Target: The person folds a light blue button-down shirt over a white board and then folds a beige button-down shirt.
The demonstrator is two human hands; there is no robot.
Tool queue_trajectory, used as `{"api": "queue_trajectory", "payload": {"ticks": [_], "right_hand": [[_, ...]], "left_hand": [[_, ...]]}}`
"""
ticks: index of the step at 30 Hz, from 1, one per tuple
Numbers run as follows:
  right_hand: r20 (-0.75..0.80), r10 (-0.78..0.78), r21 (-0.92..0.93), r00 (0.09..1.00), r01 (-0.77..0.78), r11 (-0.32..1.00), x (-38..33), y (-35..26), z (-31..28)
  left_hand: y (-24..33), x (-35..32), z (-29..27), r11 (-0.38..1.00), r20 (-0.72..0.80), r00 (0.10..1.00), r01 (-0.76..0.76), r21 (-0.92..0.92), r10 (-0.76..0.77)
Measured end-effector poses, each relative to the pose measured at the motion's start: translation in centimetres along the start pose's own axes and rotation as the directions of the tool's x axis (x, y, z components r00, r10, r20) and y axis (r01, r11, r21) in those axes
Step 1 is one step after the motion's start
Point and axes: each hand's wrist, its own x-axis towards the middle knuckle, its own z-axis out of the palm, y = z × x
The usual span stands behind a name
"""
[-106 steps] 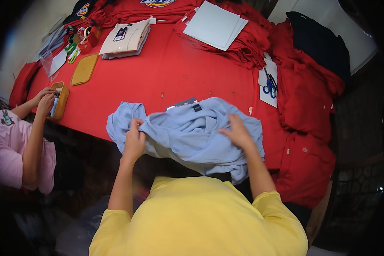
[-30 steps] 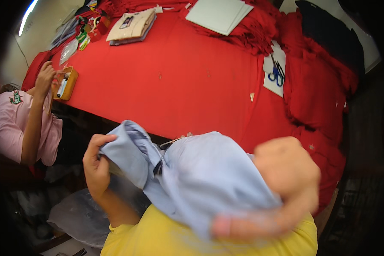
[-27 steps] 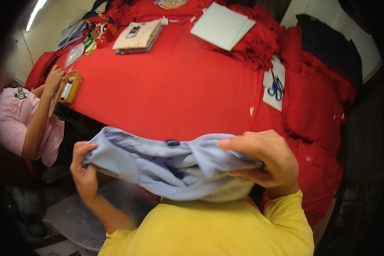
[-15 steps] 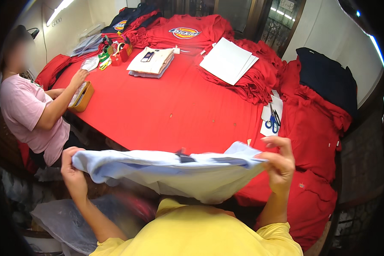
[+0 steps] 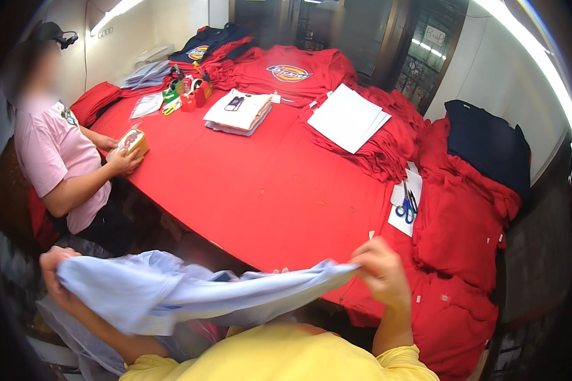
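A light blue shirt (image 5: 197, 289) hangs stretched between my hands, in front of my body and over the near edge of the table. At its left end my left hand (image 5: 58, 270) grips the cloth. My right hand (image 5: 381, 267) pinches the other end, somewhat higher than the cloth's middle. Motion blurs the fabric, and a small dark patch shows near its upper edge. The red cloth-covered table (image 5: 286, 184) spreads out beyond the shirt.
A person in pink (image 5: 63, 152) at left holds a yellow box (image 5: 133, 143). On the table lie folded cream garments (image 5: 238, 111), white sheets (image 5: 346, 120), blue-handled scissors (image 5: 405, 209) and a tape dispenser (image 5: 197, 95). Red shirts (image 5: 457, 209) are piled at right, topped by navy garments (image 5: 489, 146).
Both my hands have moved left and a little lower, carrying the stretched shirt along. The person at left now holds the box in both hands, its top tilted into view.
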Motion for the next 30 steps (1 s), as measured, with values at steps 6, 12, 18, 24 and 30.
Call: {"api": "queue_trajectory", "payload": {"ticks": [6,12,18,24,30], "right_hand": [[0.065,0.355,0.651,0.933,-0.309,0.693,-2.1,2.0,2.3],[0.154,0.184,0.587,0.971,-0.239,0.774,-1.6,1.1,3.8],[-0.265,0.288,0.247,0.920,-0.224,0.943,-1.6,1.9,1.6],[-0.602,-0.105,-0.217,0.792,-0.035,0.976,-2.3,2.3,-2.1],[-0.504,0.241,0.180,0.829,-0.172,0.969,-2.2,1.0,-0.9]], "left_hand": [[0.9,-0.5,0.6,0.990,0.258,0.963,-0.048,-0.131,0.081],[1.3,-0.3,-0.4,0.983,0.063,0.990,0.130,-0.127,-0.123],[2.0,-0.2,1.8,0.997,0.432,0.899,0.076,0.011,-0.073],[2.0,-1.4,5.9,0.976,0.871,0.446,0.158,0.149,-0.205],[1.5,-0.4,5.0,0.963,0.627,0.759,0.264,-0.056,-0.172]]}}
